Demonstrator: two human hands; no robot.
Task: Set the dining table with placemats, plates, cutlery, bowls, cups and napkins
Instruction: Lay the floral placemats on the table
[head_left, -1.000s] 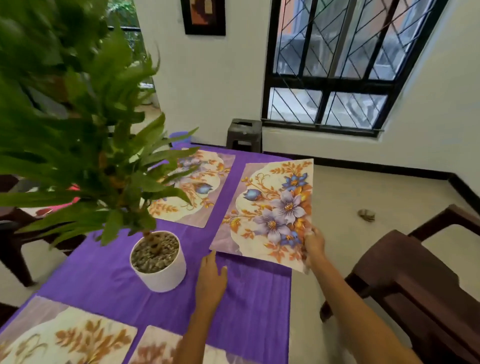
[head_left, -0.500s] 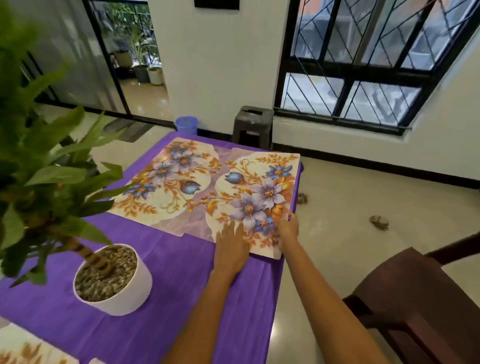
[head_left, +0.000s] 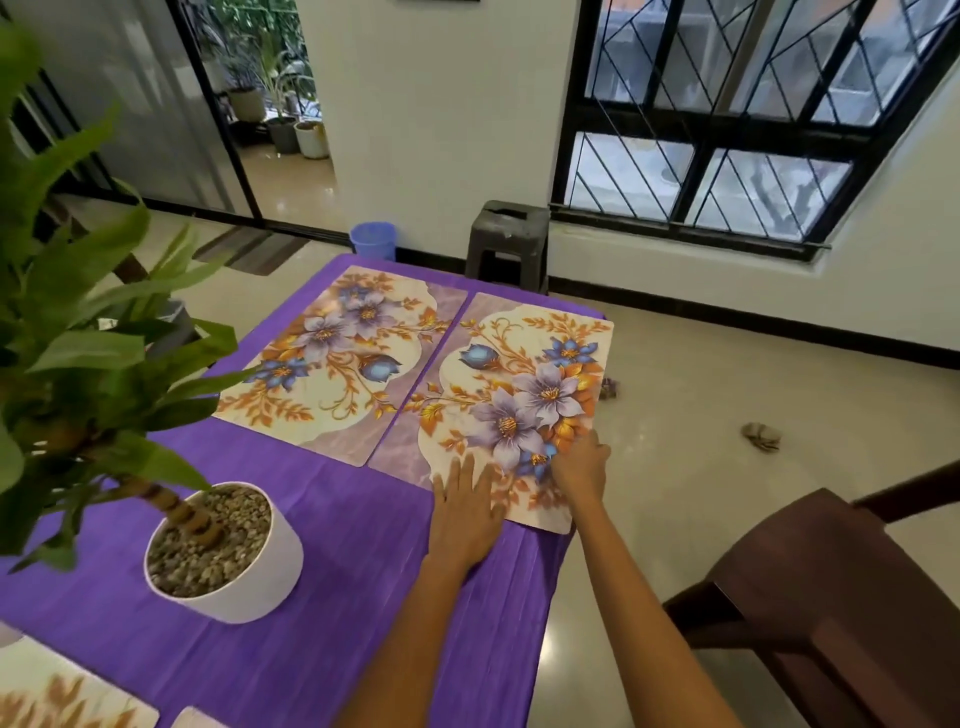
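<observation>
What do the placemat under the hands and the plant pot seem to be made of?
Placemat: probably thin plastic or laminated card; it lies flat and stiff, with a printed floral face and faint sheen. Pot: possibly glazed ceramic or plastic; smooth, plain white wall.

Four floral placemats on the purple surface (head_left: 322, 597): two whole at centre (head_left: 337, 358) (head_left: 519, 384), two cut off at lower left (head_left: 62, 696) (head_left: 195, 719). One white potted plant (head_left: 228, 566) at left, two hands at lower centre (head_left: 462, 514) (head_left: 582, 467). One blue bucket (head_left: 373, 240), one grey stool (head_left: 509, 234), one brown chair (head_left: 831, 597) at lower right.
</observation>
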